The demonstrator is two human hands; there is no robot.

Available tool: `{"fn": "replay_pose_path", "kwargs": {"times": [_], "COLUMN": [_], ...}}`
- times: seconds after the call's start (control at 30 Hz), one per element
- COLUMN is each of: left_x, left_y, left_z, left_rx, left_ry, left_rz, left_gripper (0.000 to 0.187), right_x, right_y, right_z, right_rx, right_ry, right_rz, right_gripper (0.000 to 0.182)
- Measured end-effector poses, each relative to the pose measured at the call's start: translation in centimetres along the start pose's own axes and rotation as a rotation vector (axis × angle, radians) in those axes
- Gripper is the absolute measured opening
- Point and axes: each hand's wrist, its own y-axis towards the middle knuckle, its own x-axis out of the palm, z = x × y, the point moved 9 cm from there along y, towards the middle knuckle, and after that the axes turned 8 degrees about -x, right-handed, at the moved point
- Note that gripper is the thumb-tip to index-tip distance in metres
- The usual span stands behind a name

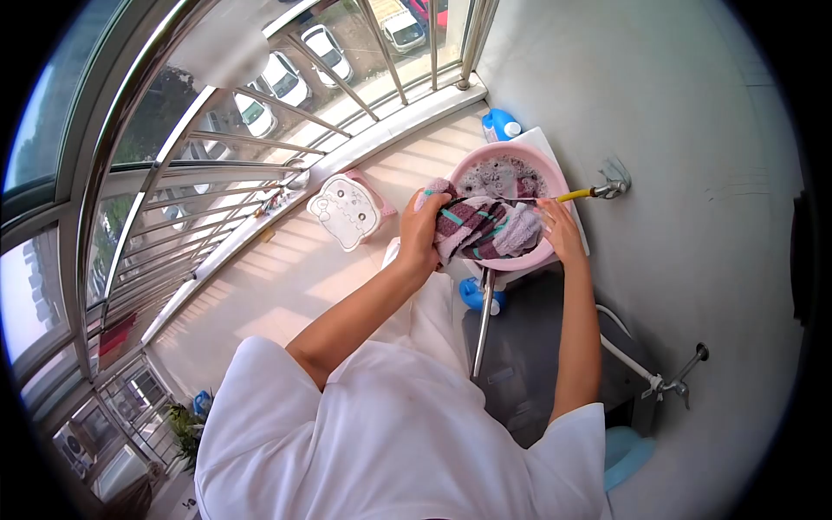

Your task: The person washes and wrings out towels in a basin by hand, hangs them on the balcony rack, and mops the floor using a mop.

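Note:
My left hand (422, 232) is closed on one end of a wet striped cloth (472, 227), purple and grey with teal marks. The cloth hangs over a round pink basin (543, 252) holding sudsy water (496, 176). At the basin's right side, my right hand (562, 227) touches the other part of the cloth, its fingers partly spread. Just above that hand, a yellow hose (575, 195) runs from a wall tap (614, 185) toward the basin.
A blue bottle (500, 126) stands behind the basin, another blue bottle (479, 295) below it. A pink stool with a white cartoon top (346, 214) is on the floor at left. Metal railings (260, 140) line the window side. A lower tap (679, 381) juts from the right wall.

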Motion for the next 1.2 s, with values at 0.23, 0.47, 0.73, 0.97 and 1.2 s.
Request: {"fn": "replay_pose_path", "kwargs": {"times": [0.23, 0.47, 0.73, 0.97, 1.2], "left_x": [-10.5, -18.6, -36.3, -59.8, -78.0], "left_y": [-6.1, -13.4, -26.7, -36.9, -53.8], "left_z": [5.7, 9.7, 15.0, 16.3, 15.3], "left_rx": [0.216, 0.509, 0.823, 0.668, 0.796], "left_ry": [-0.050, 0.401, 0.915, 0.513, 0.004], "left_rz": [0.153, 0.190, 0.304, 0.407, 0.759], "left_gripper": [0.023, 0.038, 0.094, 0.077, 0.026], "right_x": [15.4, 30.9, 53.0, 80.5, 95.1], "right_y": [-4.5, -9.8, -19.4, -34.3, -42.0], "right_z": [-2.6, -0.9, -1.7, 3.2, 12.5], "right_rx": [-0.061, -0.131, -0.470, -0.668, -0.437], "right_ry": [-0.128, 0.131, -0.155, -0.404, -0.517], "right_rz": [-0.199, -0.326, -0.486, -1.208, -1.602], "right_gripper": [0.042, 0.043, 0.038, 0.043, 0.054]}}
